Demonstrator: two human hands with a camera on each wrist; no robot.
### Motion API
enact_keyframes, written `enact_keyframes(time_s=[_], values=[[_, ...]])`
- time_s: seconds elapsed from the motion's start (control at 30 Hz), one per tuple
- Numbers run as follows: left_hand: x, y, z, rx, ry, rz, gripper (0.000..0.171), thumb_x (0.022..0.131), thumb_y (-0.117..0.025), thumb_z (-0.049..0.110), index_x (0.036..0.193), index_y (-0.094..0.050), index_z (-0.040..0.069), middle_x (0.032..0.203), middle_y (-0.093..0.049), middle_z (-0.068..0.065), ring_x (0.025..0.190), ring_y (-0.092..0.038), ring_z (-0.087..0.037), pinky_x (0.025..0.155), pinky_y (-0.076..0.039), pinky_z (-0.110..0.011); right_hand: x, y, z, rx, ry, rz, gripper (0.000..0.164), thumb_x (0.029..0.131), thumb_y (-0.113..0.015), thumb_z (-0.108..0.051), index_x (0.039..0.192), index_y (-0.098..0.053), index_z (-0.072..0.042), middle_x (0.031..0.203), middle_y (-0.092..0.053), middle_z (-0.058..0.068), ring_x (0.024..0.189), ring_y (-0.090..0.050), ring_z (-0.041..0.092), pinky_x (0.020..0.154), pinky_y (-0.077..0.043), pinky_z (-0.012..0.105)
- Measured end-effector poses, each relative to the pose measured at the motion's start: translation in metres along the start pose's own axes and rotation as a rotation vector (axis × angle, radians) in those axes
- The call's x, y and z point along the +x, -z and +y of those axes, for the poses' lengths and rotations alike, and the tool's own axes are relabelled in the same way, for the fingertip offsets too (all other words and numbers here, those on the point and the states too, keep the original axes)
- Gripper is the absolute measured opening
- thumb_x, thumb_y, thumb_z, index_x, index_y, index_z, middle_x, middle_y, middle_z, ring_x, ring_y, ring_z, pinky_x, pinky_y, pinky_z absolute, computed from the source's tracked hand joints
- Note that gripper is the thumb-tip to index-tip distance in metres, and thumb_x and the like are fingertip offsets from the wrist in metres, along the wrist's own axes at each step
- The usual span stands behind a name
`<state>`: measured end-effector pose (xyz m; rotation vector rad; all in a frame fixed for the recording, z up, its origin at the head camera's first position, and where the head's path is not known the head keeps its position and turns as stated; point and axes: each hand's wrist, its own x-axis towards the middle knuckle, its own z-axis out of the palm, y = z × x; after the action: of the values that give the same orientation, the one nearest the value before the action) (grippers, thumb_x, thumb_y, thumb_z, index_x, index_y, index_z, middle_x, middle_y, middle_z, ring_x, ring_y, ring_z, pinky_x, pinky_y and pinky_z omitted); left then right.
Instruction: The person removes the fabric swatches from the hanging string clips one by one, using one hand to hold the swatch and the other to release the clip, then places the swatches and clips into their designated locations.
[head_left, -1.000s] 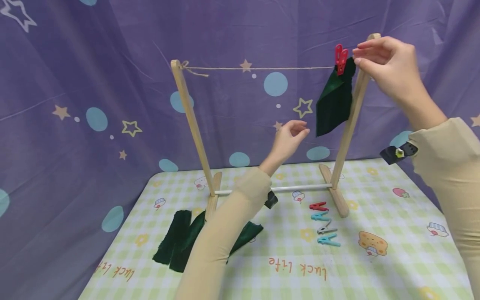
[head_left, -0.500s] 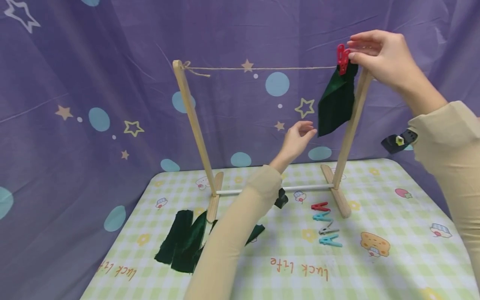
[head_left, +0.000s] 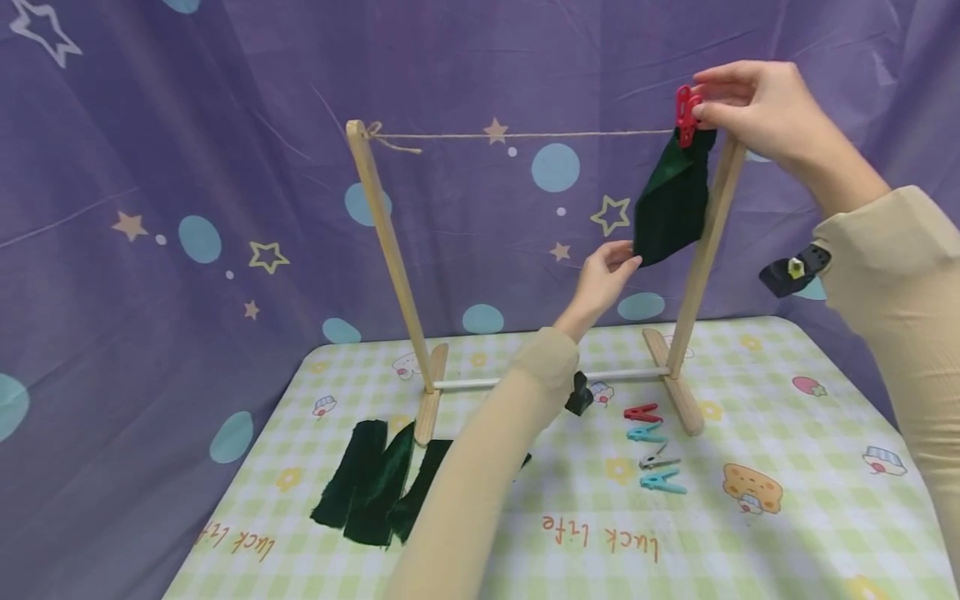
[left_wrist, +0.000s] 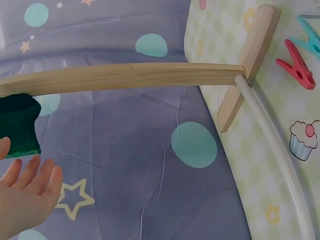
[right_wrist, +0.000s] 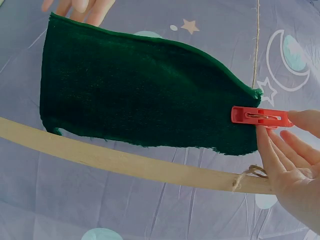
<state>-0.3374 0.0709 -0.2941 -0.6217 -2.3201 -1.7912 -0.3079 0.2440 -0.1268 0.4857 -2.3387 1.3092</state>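
Note:
A dark green cloth point(head_left: 671, 208) hangs from the string point(head_left: 525, 135) near the right post, fastened by a red clothespin point(head_left: 684, 117). My right hand point(head_left: 768, 108) is up at that clothespin, thumb and fingertips at its handle end; the right wrist view shows the clothespin point(right_wrist: 260, 117) between thumb and index finger. Lower down, my left hand point(head_left: 602, 279) pinches the cloth's bottom left corner, thumb in front and fingers behind. In the left wrist view the left hand point(left_wrist: 30, 195) appears at the cloth's point(left_wrist: 20, 125) edge, its other fingers extended.
A wooden frame with a left post point(head_left: 386, 242) and right post point(head_left: 701, 267) stands on the checked tablecloth point(head_left: 585, 567). More green cloth pieces point(head_left: 363, 492) lie at left, partly behind my left sleeve. A red clothespin point(head_left: 642, 412) and several others lie right of centre.
My left hand has moved right and taken hold of the cloth's lower corner. My right hand has shifted left from beside the clothespin onto its handle end.

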Motion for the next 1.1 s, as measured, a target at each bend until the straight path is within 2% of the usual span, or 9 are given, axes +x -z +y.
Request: enact_keyframes(time_s=[0.3, 0.5, 0.87, 1.1], values=[[0.004, -0.009, 0.000, 0.045, 0.049, 0.034, 0.031, 0.088, -0.056, 0.018, 0.116, -0.056, 0.004, 0.109, -0.061, -0.008, 0.097, -0.057, -0.014, 0.075, -0.045, -0.013, 0.001, -0.002, -0.002, -0.053, -0.001, -0.006, 0.044, 0.086, -0.056, -0.018, 0.127, -0.048, -0.004, 0.100, -0.057, -0.012, 0.086, -0.052, -0.008, 0.074, -0.040, 0.003], [0.002, -0.011, -0.004, 0.044, 0.050, 0.054, 0.026, 0.087, -0.057, 0.016, 0.110, -0.060, 0.005, 0.104, -0.062, -0.007, 0.093, -0.059, -0.014, 0.072, -0.045, -0.013, 0.003, -0.005, -0.006, -0.024, -0.009, -0.013, 0.044, 0.085, -0.059, -0.017, 0.126, -0.048, -0.004, 0.095, -0.057, -0.016, 0.085, -0.052, -0.008, 0.072, -0.040, 0.003], [0.000, -0.012, -0.009, -0.036, 0.057, 0.075, 0.021, 0.086, -0.059, 0.013, 0.103, -0.063, 0.001, 0.094, -0.066, -0.009, 0.081, -0.064, -0.014, 0.061, -0.047, -0.012, 0.004, -0.008, -0.007, 0.015, -0.015, -0.007, 0.045, 0.083, -0.062, -0.015, 0.125, -0.051, -0.006, 0.093, -0.057, -0.014, 0.085, -0.053, -0.005, 0.074, -0.040, 0.003], [-0.001, -0.014, -0.009, -0.087, 0.018, 0.104, 0.019, 0.085, -0.059, 0.008, 0.099, -0.063, -0.004, 0.088, -0.066, -0.016, 0.081, -0.064, -0.025, 0.056, -0.045, -0.011, 0.005, -0.007, -0.006, 0.027, -0.021, -0.011, 0.045, 0.081, -0.064, -0.016, 0.123, -0.053, -0.007, 0.090, -0.058, -0.014, 0.082, -0.054, -0.004, 0.070, -0.040, 0.003]])
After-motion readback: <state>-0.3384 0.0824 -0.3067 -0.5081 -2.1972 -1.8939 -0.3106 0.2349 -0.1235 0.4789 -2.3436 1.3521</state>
